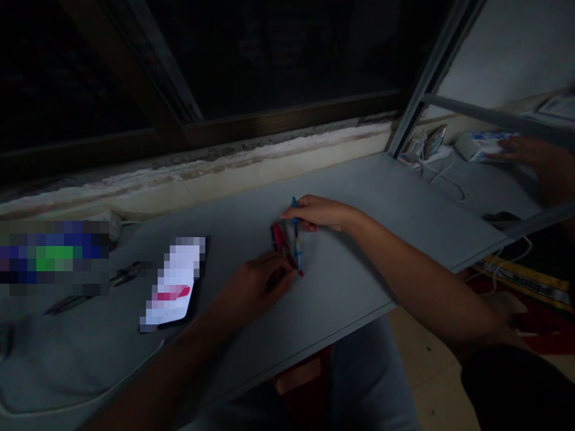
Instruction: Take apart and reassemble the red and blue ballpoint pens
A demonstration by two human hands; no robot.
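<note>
My right hand [321, 212] is closed around the upper part of a slim blue pen [297, 242], which slants down toward the grey tabletop. My left hand [263, 280] reaches in from the lower left, its fingertips pinched at the lower end of a pink-red pen [280, 236]. The two pens lie close side by side, and their lower ends almost meet near a small red tip. Dim light and the left fingers hide part of the pink-red pen.
Left of my hands lies a lit phone [175, 284], with a dark pen [126, 273] beyond it. A white cable [90, 400] crosses the near left. At the right, past a metal post [406, 129], another person's hand [523, 148] touches a white-and-blue packet [478, 145].
</note>
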